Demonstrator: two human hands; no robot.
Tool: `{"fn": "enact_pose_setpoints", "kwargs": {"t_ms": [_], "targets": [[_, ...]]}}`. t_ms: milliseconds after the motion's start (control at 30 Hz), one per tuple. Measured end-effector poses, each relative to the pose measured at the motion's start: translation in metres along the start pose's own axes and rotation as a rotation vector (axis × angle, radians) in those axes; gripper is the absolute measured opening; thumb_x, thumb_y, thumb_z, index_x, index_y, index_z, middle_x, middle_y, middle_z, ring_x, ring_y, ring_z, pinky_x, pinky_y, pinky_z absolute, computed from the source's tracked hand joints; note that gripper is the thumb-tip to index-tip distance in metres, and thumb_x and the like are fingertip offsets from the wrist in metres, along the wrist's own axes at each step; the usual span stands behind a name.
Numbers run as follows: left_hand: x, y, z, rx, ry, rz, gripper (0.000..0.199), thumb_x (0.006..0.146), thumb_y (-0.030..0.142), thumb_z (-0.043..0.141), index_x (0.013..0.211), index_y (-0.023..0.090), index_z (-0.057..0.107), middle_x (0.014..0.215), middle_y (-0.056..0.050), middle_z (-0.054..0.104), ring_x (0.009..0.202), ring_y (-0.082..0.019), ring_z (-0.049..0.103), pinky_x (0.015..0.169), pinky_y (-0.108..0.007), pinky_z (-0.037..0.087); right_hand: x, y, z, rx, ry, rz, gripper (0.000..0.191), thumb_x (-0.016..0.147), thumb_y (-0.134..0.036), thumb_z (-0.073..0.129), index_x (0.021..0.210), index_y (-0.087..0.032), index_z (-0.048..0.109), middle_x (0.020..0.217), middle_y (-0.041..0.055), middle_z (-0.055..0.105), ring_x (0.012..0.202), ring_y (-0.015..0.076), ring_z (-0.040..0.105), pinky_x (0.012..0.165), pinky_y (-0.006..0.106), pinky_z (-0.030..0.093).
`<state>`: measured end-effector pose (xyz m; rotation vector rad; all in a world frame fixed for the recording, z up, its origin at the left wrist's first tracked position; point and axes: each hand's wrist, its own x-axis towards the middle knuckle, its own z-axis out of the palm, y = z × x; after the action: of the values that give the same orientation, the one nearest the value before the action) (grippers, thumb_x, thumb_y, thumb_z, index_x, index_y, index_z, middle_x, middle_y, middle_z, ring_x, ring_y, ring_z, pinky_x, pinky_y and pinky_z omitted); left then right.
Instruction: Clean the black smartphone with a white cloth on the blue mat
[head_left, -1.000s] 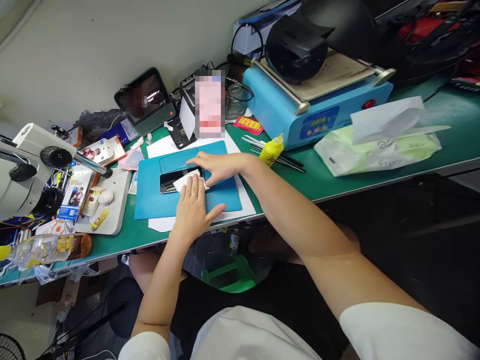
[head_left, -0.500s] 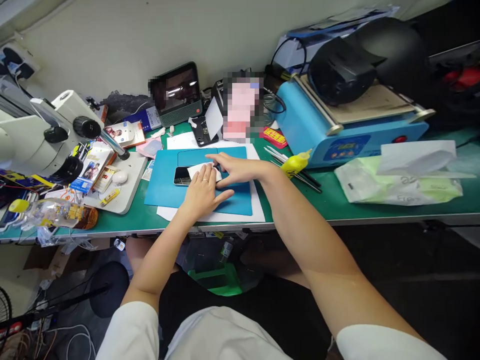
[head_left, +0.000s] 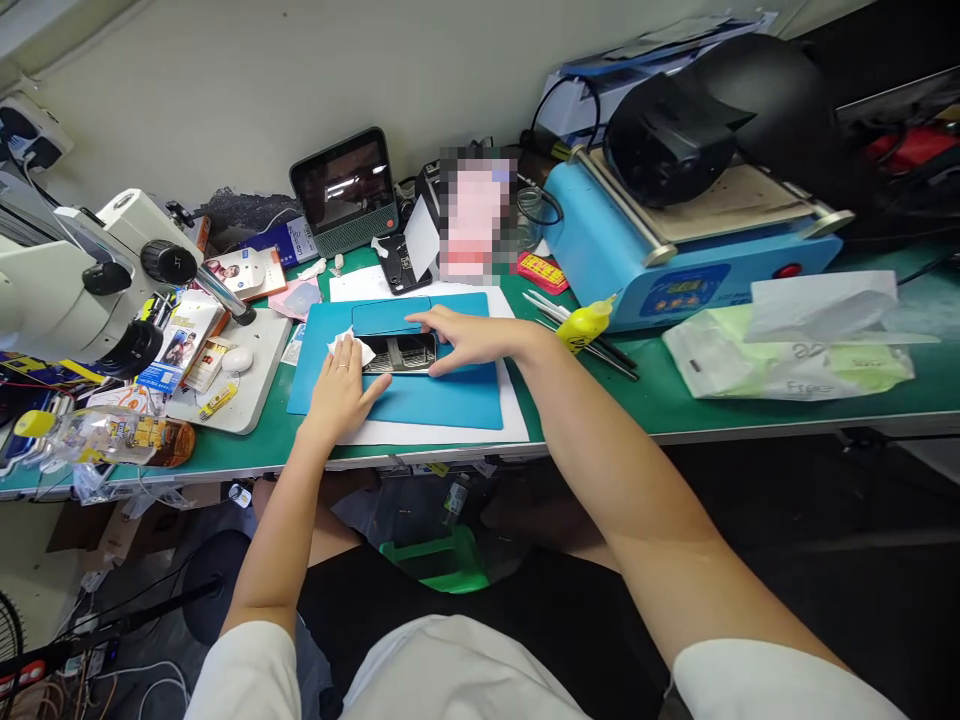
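A smartphone (head_left: pixel 400 354) with a dark, shiny screen lies on a blue mat (head_left: pixel 450 405). My left hand (head_left: pixel 341 385) rests at the phone's left end, fingers extended and close together over a crumpled white tissue (head_left: pixel 364 350), pressing it down. From the right, my right hand (head_left: pixel 472 340) grips the phone's other end, thumb at the near edge and fingers at the far edge. Just behind the phone, a thin dark-outlined rectangle (head_left: pixel 382 317) shows on the mat. White paper (head_left: pixel 514 420) sticks out from under the mat.
A microscope (head_left: pixel 120 270) and a drink bottle (head_left: pixel 112 430) are at left. Behind stand a screen device (head_left: pixel 349 185) and an opened phone (head_left: pixel 401 265). A yellow bottle (head_left: pixel 589 322), tweezers, blue machine (head_left: pixel 675 280) and tissue pack (head_left: pixel 787 350) lie to the right.
My left hand has slid left with the tissue, from the middle of the phone to its left end, uncovering more screen. My right hand stays at the phone's right end.
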<state>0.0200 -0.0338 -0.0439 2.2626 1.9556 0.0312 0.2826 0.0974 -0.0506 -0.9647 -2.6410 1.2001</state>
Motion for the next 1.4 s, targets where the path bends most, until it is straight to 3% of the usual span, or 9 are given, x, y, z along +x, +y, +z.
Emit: {"fn": "enact_pose_setpoints", "kwargs": {"t_ms": [167,567,767,1133,1400], "targets": [[-0.023,-0.007,0.005,-0.022,0.027,-0.008,0.086,0.109,0.065,0.031,0.171,0.006,0.022,0.178,-0.024,0.023,0.168,-0.035,0.017,0.135,-0.056,0.022,-0.002,-0.004,-0.002,0.014,-0.007,0.017,0.105,0.077,-0.059,0.079,0.167,-0.037,0.030,0.152,0.0115,0.048,0.124,0.0367,0.065,0.107,0.053,0.058],[-0.050,-0.005,0.007,0.030,-0.003,0.012,0.084,0.111,0.062,0.031,0.171,0.004,0.022,0.178,-0.026,0.019,0.168,-0.036,0.015,0.135,-0.058,0.024,-0.001,-0.006,-0.002,0.017,-0.013,0.034,0.107,0.076,-0.055,0.079,0.168,-0.036,0.029,0.154,0.0113,0.047,0.125,0.0374,0.063,0.110,0.054,0.054],[-0.044,0.004,0.002,0.048,-0.008,0.057,0.080,0.111,0.060,0.031,0.171,0.007,0.025,0.179,-0.023,0.019,0.168,-0.036,0.016,0.134,-0.058,0.024,-0.002,0.000,-0.003,-0.005,-0.002,-0.029,0.102,0.078,-0.053,0.078,0.167,-0.041,0.029,0.150,0.0092,0.050,0.123,0.0356,0.064,0.107,0.053,0.057],[-0.013,0.061,0.006,0.059,-0.032,0.213,0.082,0.110,0.062,0.035,0.169,0.004,0.030,0.179,-0.021,0.021,0.168,-0.034,0.017,0.136,-0.052,0.023,-0.001,0.002,-0.002,-0.010,-0.008,-0.041,0.102,0.077,-0.047,0.076,0.167,-0.037,0.029,0.153,0.0099,0.049,0.126,0.0359,0.063,0.107,0.051,0.057],[0.017,0.081,0.009,0.057,-0.056,0.268,0.082,0.110,0.062,0.037,0.169,0.005,0.032,0.177,-0.020,0.028,0.168,-0.033,0.020,0.137,-0.049,0.022,0.002,0.007,0.000,0.003,0.014,-0.041,0.112,0.077,-0.046,0.077,0.171,-0.031,0.018,0.159,0.0148,0.041,0.136,0.0369,0.059,0.115,0.053,0.051]]}}
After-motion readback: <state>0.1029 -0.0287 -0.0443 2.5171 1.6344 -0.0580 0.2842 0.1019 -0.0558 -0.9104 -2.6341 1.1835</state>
